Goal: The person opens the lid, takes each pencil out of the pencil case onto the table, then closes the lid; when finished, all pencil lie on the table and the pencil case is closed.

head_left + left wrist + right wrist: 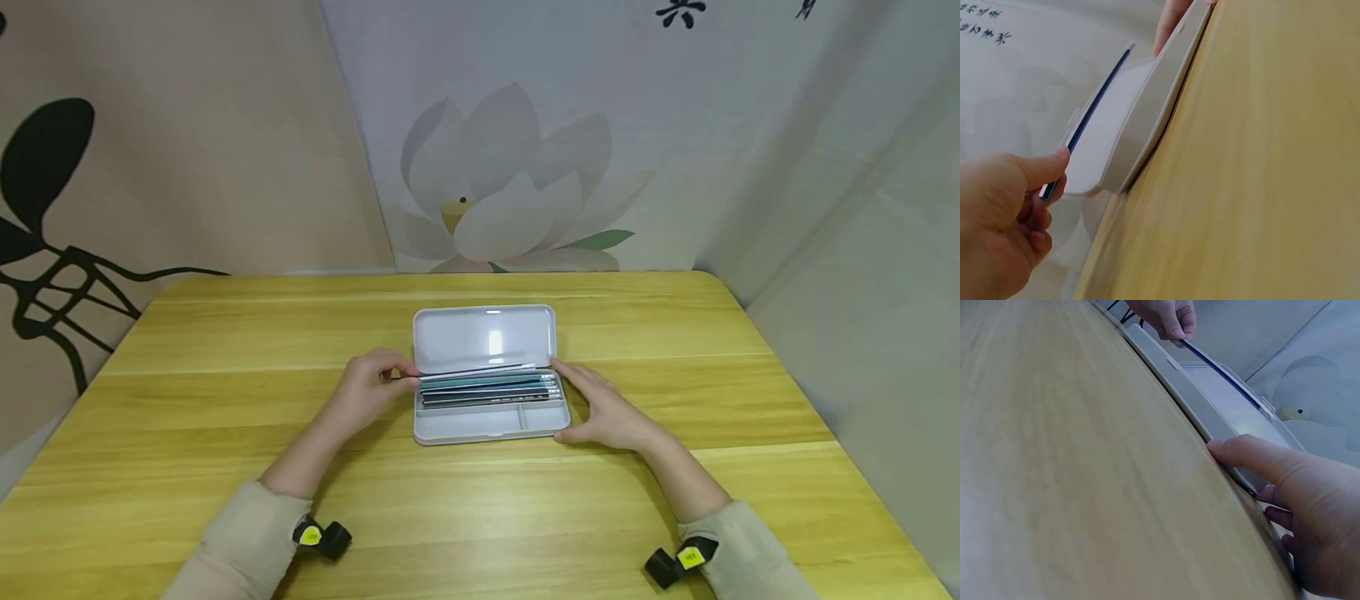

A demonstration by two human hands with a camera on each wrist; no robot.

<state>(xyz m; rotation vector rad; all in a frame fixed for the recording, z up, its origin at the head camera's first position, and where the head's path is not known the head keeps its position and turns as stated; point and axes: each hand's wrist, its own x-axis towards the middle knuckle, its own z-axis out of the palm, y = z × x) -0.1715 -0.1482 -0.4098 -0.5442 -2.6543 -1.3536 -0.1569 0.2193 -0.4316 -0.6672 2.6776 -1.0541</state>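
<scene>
A white pencil case (465, 427) lies on the table with its lid (457, 337) hinged up at the back. My left hand (369, 390) is at the case's left end and pinches a dark pencil (1093, 112) by one end between thumb and fingers. The pencil slants above the case, its light-tipped far end pointing right. Several pencils (487, 395) lie side by side in the long back compartment. My right hand (611, 414) holds the case's right end, thumb at the front corner (1222, 449) and fingertips toward the back corner.
The case stands on a yellow wooden table (480, 517) near its middle. Behind the table hangs a cloth backdrop (525, 50) with a printed lotus and dark characters. A black camera (322, 537) is strapped at the left sleeve, another camera (678, 562) at the right sleeve.
</scene>
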